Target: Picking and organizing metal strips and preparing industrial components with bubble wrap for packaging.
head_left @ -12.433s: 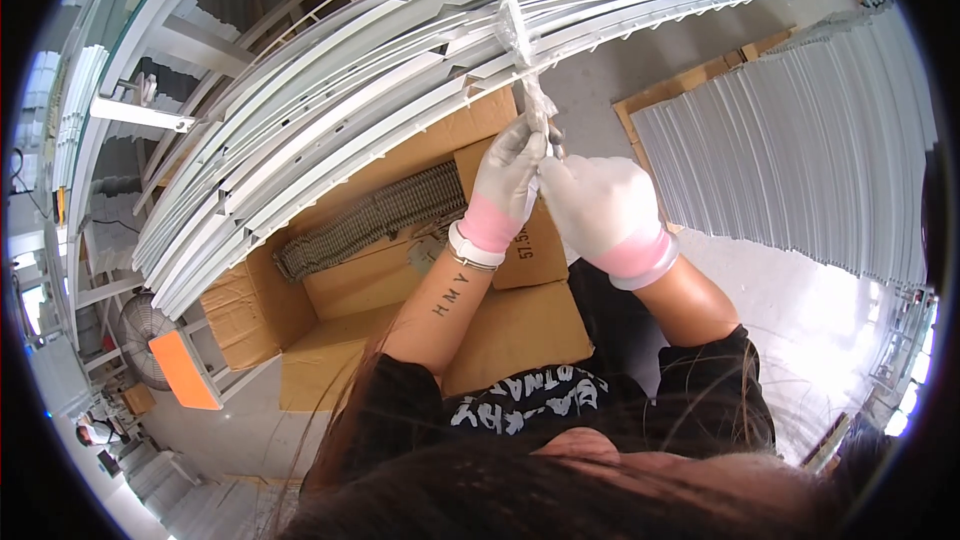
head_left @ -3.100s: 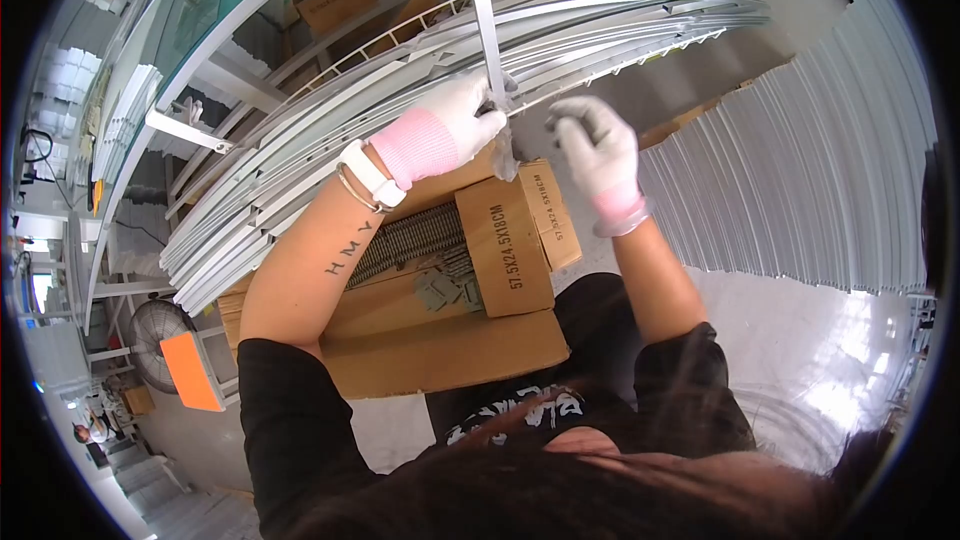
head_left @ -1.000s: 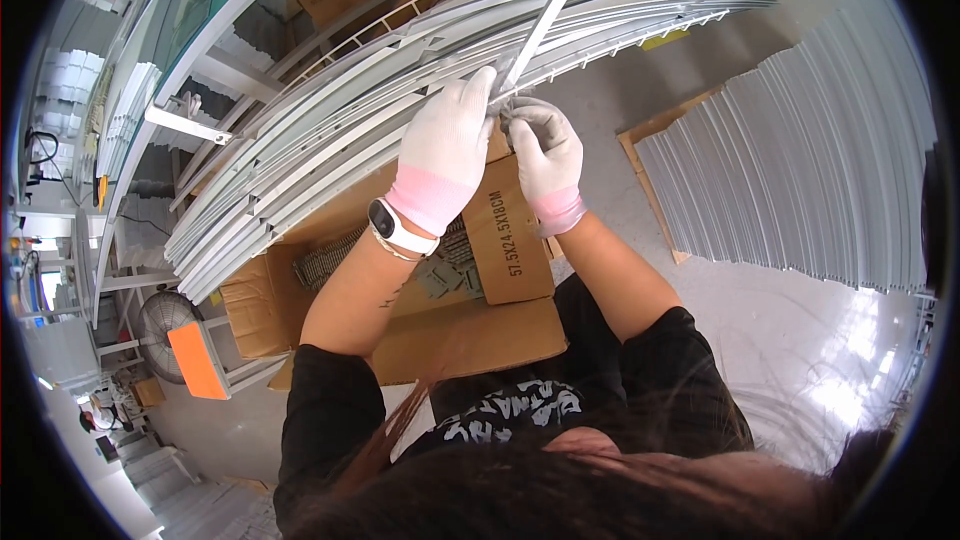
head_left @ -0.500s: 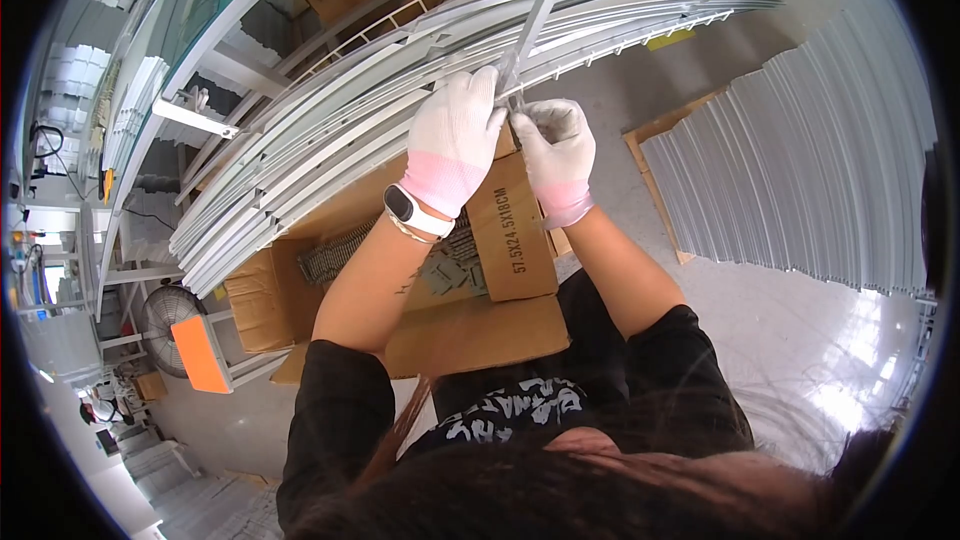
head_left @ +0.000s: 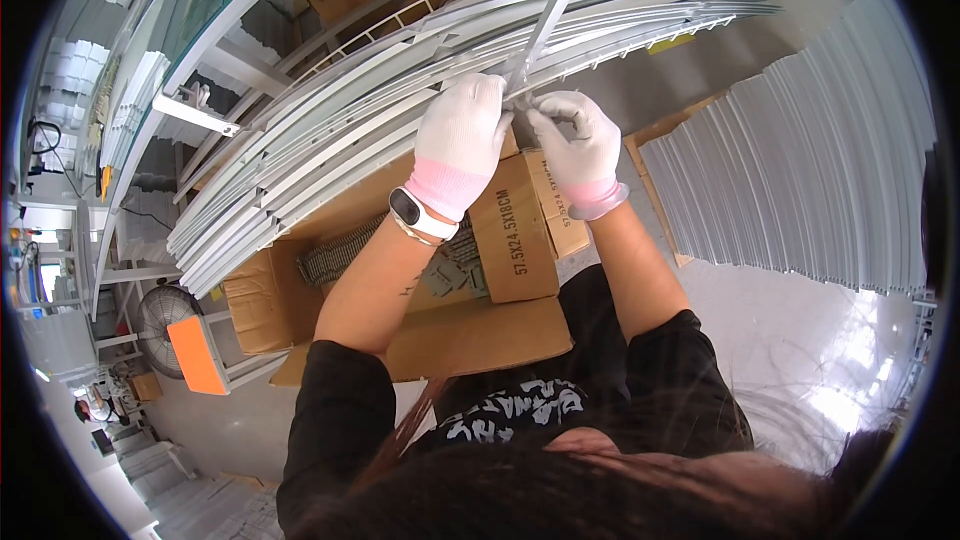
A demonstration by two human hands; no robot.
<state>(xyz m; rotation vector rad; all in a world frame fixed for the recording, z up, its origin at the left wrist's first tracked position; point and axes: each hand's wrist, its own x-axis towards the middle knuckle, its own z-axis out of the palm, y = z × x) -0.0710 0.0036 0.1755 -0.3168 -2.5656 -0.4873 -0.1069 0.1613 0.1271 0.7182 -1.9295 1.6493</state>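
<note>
One gloved left hand (head_left: 460, 135) is gripping what looks to be the lower end of a pale flat strip (head_left: 560, 5), its back hiding most of the hold. The strip is slanting up and away to the right, passing over a rack (head_left: 612, 52) of long profiles (head_left: 330, 130). Clear film (head_left: 517, 70) is clinging in crumples about the strip just above the fingers.

The right hand (head_left: 580, 135) is bringing thumb and forefinger together just beside that same end, the other fingers curling; I cannot tell whether they are pinching the film, pinching a small part or only touching it. Below both hands, a brown carton (head_left: 480, 335) is holding small grey pieces (head_left: 455, 280) and ribbed metal rows (head_left: 340, 255).

Judging by this pose, the step in hand is close fingertip work at the strip's end, with the left hand steadying and the right hand doing the finer part. The next move is likely calling for a firm left hold, since so long a piece could be swinging easily, and for a small, exact right-hand pinch that is not snagging loose film.
</note>
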